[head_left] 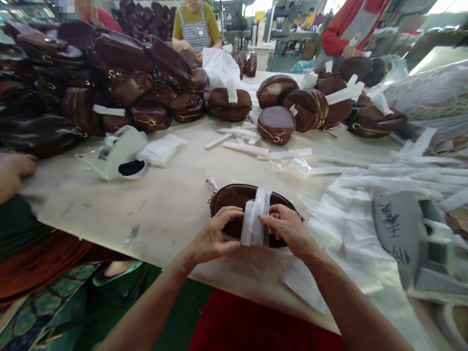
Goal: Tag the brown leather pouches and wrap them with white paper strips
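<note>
A small dark brown bag (228, 226) with a zip lies on the table in front of me. A white wrapping strip (262, 200) runs over its middle, with a white sheet (251, 222) against the front. My left hand (215, 234) is curved around the bag's left front, fingertips and thumb beside the sheet. With its thumb and fingers closed, my right hand (287, 226) pinches the white strip on the right side. A zip pull wrapped in clear film (211, 184) sticks out at the bag's left end.
Brown bags (120, 53) are heaped at the back left; more bags (277, 124) stand at the back right. A white tape dispenser (113, 153) is left, a grey one (395, 234) right. White strips (244, 147) and sheets (340, 219) lie about. Co-workers stand across; another's hand (16, 170) shows left.
</note>
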The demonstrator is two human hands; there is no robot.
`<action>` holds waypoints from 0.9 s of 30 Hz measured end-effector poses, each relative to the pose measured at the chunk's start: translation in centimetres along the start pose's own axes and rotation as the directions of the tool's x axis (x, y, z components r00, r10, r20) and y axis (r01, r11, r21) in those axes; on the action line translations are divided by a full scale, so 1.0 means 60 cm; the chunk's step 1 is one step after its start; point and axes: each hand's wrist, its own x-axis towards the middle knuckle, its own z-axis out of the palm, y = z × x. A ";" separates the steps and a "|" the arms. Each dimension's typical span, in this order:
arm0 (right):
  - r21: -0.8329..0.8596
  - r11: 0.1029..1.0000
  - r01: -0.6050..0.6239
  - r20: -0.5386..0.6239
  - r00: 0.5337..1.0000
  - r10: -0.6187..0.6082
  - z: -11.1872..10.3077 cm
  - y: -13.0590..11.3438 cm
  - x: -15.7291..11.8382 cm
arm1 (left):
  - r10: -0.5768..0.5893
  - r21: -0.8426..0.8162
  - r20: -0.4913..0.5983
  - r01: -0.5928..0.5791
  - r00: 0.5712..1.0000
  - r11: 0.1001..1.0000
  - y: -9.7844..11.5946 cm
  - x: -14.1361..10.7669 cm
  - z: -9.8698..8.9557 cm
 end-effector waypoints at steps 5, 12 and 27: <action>0.027 0.999 0.035 0.004 0.999 -0.035 -0.002 0.009 0.001 | 0.050 0.138 0.010 -0.051 0.999 0.989 -0.005 0.000 0.014; 0.003 1.000 0.005 0.012 1.000 -0.005 -0.002 0.002 -0.001 | 0.124 0.226 -0.088 -0.102 0.988 0.969 -0.020 -0.001 0.032; -0.298 0.949 0.104 0.122 0.990 -0.071 -0.005 -0.005 -0.015 | 0.146 0.286 -0.060 -0.123 0.987 0.950 -0.031 -0.006 0.032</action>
